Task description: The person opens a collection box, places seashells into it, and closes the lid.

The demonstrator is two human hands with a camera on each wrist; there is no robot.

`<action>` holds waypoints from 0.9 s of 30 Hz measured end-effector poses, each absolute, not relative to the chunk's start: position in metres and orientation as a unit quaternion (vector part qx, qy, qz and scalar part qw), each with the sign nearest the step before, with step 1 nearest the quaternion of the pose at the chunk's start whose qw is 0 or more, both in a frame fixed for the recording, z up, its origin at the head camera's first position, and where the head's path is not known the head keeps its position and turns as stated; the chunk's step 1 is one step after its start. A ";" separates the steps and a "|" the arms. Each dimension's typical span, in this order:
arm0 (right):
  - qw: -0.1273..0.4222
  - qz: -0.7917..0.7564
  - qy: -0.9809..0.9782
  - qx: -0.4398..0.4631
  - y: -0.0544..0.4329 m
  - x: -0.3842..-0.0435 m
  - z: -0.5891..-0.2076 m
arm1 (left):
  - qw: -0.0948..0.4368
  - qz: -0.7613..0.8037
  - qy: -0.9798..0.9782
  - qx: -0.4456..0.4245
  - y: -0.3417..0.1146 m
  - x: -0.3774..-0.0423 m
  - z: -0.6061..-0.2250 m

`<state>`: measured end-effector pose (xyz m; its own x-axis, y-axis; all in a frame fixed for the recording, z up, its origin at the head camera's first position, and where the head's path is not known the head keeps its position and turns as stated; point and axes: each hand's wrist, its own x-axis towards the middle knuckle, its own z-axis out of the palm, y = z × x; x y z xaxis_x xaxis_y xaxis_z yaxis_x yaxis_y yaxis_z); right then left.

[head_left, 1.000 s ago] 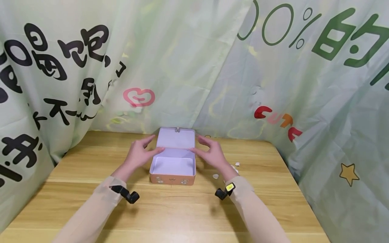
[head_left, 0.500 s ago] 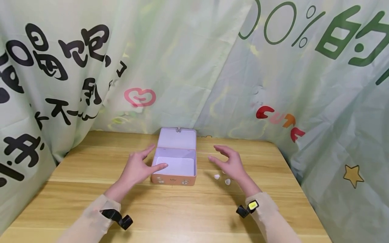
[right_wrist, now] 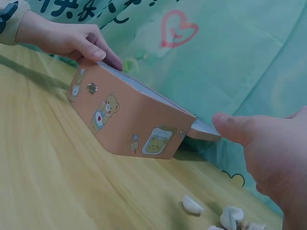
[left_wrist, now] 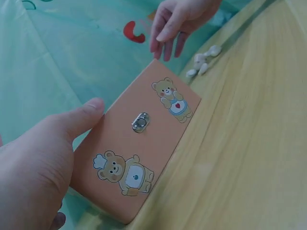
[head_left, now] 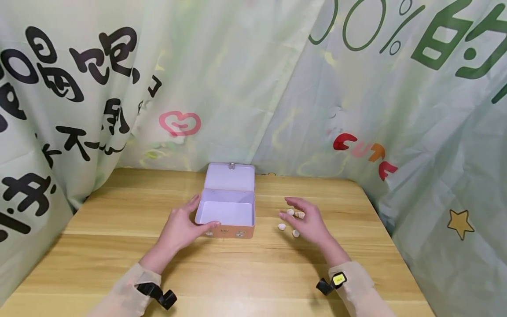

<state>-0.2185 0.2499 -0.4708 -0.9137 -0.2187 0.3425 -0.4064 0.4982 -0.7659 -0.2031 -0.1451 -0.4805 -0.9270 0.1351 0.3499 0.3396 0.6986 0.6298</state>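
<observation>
In the head view a small tin box (head_left: 247, 232) stands with its lid (head_left: 229, 177) tipped back and its lavender inside bare. Its orange outside carries printed bears and a metal clasp (left_wrist: 140, 122). My left hand (head_left: 179, 233) grips the box's front left corner, thumb on the front rim and fingers along the left side. To the right, my right hand (head_left: 310, 223) hovers over several small seashells (head_left: 281, 226), fingers loosely bent and nothing held. The right wrist view shows a white shell (right_wrist: 192, 205) and others lying below this hand.
The wooden table (head_left: 245, 277) reaches back to a pale printed curtain (head_left: 237, 88), which hangs behind the box and along both sides. Each wrist wears a small black camera (head_left: 169, 299).
My right hand has moved off the box's right side to the right, over the shells. My left hand has slid forward along the box, its thumb now on the front rim.
</observation>
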 end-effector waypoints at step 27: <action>0.090 0.379 -0.897 0.208 0.276 -0.194 -0.487 | 0.110 -0.396 -0.906 -0.105 -0.144 -0.200 -0.485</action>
<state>-0.1941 0.2756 -0.4874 -0.8970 -0.3057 0.3193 -0.4421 0.6251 -0.6433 -0.2004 -0.1436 -0.4852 -0.9536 0.1033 0.2830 0.2779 0.6643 0.6939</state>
